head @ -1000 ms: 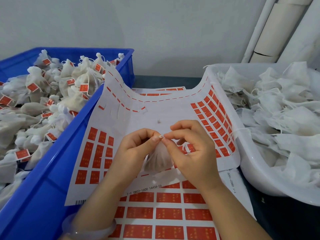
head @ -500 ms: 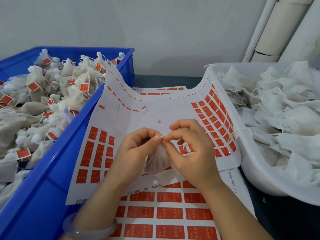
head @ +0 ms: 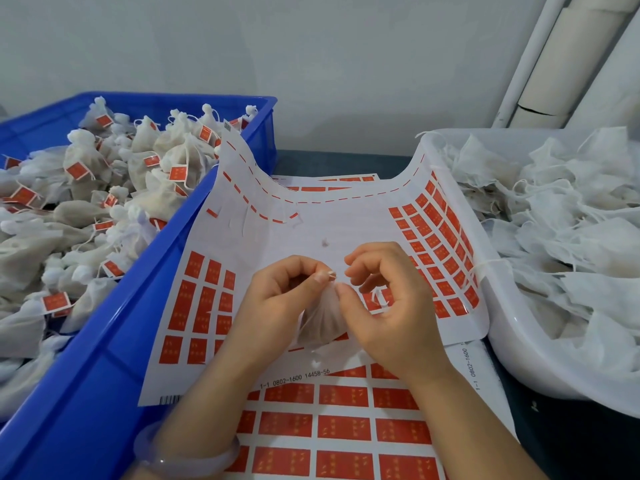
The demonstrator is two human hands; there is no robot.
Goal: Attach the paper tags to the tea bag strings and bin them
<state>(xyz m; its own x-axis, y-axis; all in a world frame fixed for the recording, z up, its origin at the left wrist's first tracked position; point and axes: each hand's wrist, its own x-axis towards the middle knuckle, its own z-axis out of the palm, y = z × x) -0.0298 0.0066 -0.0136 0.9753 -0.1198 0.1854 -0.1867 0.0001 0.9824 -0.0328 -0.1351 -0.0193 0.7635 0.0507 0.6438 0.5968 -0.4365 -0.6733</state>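
Blue crate [head: 104,358] holds tagged tea bags [head: 86,202]; white tub [head: 519,358], untagged bags [head: 554,237].

Plain pale wall [head: 277,46] fills upper frame, evenly lit. White pipe [head: 528,60] and pale tube [head: 575,64] slant upper right. Dark tabletop [head: 346,162] strip shows centre, below wall.

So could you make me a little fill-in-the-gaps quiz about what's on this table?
The tagged tea bags lie in the ____ crate on the person's left. The untagged bags fill the ____ tub on the right. The left hand and right hand hold one tea bag over a tag sheet lying ____ crate and tub. A pale bangle circles the ____ wrist.
Missing words: blue; white; between; left.
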